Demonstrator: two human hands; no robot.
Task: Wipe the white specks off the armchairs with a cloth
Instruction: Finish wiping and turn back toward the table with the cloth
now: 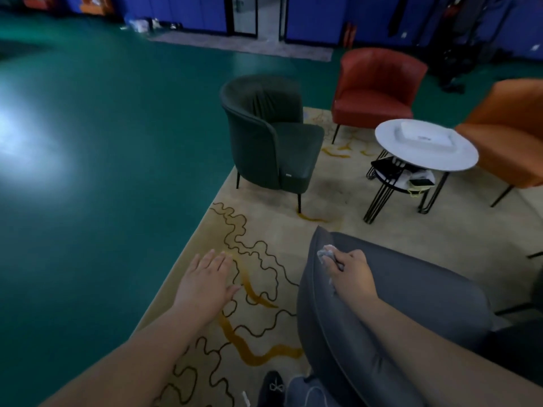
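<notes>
A grey armchair (411, 292) stands right in front of me, seen from behind its curved backrest. My right hand (351, 268) rests on the top rim of that backrest, shut on a small pale cloth (326, 253) pressed against the fabric. A few white specks (332, 284) show on the rim just below the hand. My left hand (207, 282) hovers over the carpet to the left of the chair, fingers apart and holding nothing. Further off stand a dark green armchair (273, 142), a red armchair (379, 86) and an orange armchair (511, 127).
A round white table (458, 160) with a white tray on top and a lower shelf of items stands between the chairs. A beige patterned carpet (264, 236) lies under everything; green floor (102, 171) spreads to the left. My dark shoe (271, 387) shows at the bottom.
</notes>
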